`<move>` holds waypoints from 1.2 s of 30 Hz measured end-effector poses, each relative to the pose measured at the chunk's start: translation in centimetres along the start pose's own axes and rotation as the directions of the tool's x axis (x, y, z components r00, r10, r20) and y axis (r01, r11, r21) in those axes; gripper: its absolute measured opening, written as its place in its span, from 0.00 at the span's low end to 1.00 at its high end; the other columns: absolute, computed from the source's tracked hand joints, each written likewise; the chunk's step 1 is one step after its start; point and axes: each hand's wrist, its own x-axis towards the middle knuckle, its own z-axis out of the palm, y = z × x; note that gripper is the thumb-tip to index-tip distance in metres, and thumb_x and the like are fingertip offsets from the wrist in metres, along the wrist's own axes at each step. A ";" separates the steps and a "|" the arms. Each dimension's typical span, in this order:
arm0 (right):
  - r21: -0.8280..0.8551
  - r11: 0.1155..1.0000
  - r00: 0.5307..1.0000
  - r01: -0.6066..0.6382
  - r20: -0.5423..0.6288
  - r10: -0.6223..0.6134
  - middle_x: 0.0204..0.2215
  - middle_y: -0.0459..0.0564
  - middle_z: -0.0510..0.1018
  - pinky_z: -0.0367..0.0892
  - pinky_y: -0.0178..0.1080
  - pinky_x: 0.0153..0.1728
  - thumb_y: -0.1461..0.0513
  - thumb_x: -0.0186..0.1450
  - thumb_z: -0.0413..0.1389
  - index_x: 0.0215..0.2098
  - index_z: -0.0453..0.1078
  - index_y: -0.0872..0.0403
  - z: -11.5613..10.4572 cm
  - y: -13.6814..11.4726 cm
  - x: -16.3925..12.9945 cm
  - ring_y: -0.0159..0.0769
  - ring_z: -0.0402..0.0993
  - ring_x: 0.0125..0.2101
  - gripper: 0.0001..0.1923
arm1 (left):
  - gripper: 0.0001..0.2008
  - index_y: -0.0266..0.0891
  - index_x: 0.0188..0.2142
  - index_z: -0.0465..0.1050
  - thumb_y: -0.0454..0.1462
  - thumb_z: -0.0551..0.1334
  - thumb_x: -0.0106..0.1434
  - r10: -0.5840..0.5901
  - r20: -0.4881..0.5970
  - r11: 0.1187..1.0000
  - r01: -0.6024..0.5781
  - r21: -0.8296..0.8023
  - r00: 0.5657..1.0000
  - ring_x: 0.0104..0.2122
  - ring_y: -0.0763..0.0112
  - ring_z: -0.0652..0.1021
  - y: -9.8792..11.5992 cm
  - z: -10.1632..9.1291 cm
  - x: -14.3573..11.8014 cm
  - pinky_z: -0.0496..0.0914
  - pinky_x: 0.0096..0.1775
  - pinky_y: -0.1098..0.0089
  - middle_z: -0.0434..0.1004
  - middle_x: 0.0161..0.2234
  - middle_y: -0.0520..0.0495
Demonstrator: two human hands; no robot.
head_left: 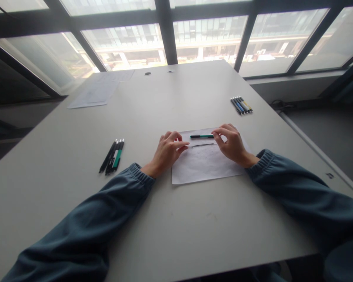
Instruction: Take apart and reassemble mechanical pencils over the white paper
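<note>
A thin dark pen refill (pixel 202 145) extends over a sheet of white paper (pixel 206 168). At its left end, the thumb and forefinger of my left hand (pixel 169 149) are pinched together on the tip. Just beyond the refill is a black and green pen barrel (pixel 201 136), roughly parallel to it. My right hand (pixel 231 143) has its fingertips closed on the barrel's right end, and the fingers partly hide that end. Both hands are low over the paper.
Several black pens, one with a green part (pixel 117 158), lie left of my left arm. Another row of several pens (pixel 241 105) is at the far right. Loose papers (pixel 94 92) lie at the back left of the white table (pixel 164 219). Windows stand behind the table.
</note>
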 end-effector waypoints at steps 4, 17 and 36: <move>-0.003 1.000 0.999 0.016 0.045 -0.016 0.34 0.51 0.79 0.65 0.48 0.45 0.63 0.69 0.55 0.35 0.77 0.50 0.1 0.0 -0.1 0.44 0.73 0.39 0.08 | 0.08 0.51 0.45 0.82 0.40 0.65 0.68 0.002 0.017 1.000 -0.002 0.013 1.000 0.45 0.59 0.71 0.1 0.1 0.0 0.66 0.46 0.58 0.75 0.44 0.44; -0.106 0.986 0.949 0.126 0.304 -0.088 0.36 0.51 0.80 0.60 0.49 0.47 0.65 0.66 0.60 0.34 0.78 0.50 0.2 0.4 -0.3 0.46 0.70 0.42 0.05 | 0.05 0.45 0.36 0.82 0.36 0.66 0.66 -0.016 0.020 0.997 0.017 -0.070 1.000 0.46 0.60 0.72 0.1 -0.1 0.1 0.70 0.48 0.57 0.76 0.44 0.44; -0.104 0.982 0.952 0.159 0.281 -0.124 0.34 0.52 0.79 0.61 0.47 0.46 0.66 0.69 0.56 0.33 0.75 0.52 0.0 0.0 -0.2 0.45 0.69 0.41 0.08 | 0.06 0.41 0.36 0.81 0.38 0.65 0.68 -0.012 -0.091 0.996 0.004 -0.086 0.996 0.43 0.61 0.72 -0.1 0.0 0.1 0.73 0.48 0.58 0.77 0.43 0.44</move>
